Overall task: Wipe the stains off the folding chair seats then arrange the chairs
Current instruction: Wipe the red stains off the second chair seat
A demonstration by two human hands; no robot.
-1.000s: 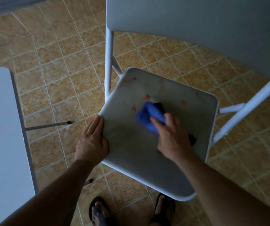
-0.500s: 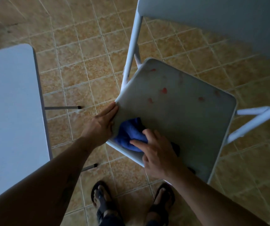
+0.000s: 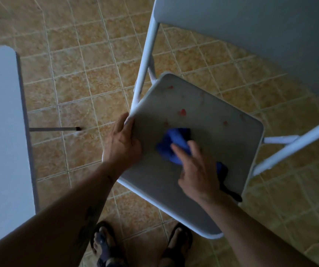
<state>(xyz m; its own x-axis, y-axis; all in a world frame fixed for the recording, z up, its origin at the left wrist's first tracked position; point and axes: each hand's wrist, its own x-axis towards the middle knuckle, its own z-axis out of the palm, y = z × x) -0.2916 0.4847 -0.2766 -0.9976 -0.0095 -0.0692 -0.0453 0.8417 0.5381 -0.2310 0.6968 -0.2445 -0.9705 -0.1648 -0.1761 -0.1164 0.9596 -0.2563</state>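
A white folding chair stands before me, its grey seat marked with several red stains toward the back half. My right hand presses a bunched blue cloth onto the middle of the seat, fingers curled over it. My left hand holds the seat's left edge, fingers wrapped round the rim near the white frame tube. The chair's backrest fills the top right.
A second white surface, probably another chair's seat, lies at the left, with a thin dark leg sticking out over the tan tiled floor. My sandalled feet stand just below the seat's front edge.
My right hand slid the cloth from the seat's front-left corner back toward the middle, nearer the red stains. My left hand has stayed on the left edge.
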